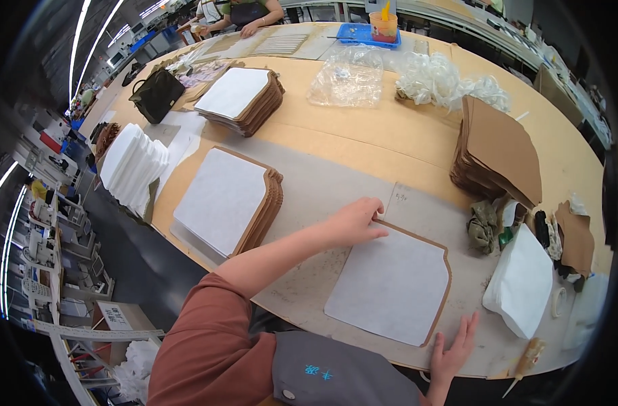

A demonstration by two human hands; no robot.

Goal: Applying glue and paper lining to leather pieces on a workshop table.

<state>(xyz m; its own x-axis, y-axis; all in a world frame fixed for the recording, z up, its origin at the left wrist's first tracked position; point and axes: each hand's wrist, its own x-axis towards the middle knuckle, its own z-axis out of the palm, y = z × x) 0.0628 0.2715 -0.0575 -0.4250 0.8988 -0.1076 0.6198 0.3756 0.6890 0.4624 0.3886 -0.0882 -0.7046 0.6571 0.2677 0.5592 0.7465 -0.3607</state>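
Note:
A white sheet (390, 284) lies on a brown panel (445, 274) in front of me, with the brown edge showing along the top and right. My left hand (357, 222) rests on its upper left corner, fingers bent down at the edge and thumb stretched apart over the white sheet. Near the lower right corner, my right hand (451, 353) is open with fingers extended, beside the panel and holding nothing. Left of my forearm stands a stack of brown panels topped with white (224, 199).
Farther back are another white-topped stack (234, 93), a black bag (157, 95), clear plastic (349, 76) and a blue tray (368, 34). On the right sit brown panels (501, 145), white sheets (522, 281) and an awl (527, 360). White pieces (133, 162) are piled left. Someone works across the table.

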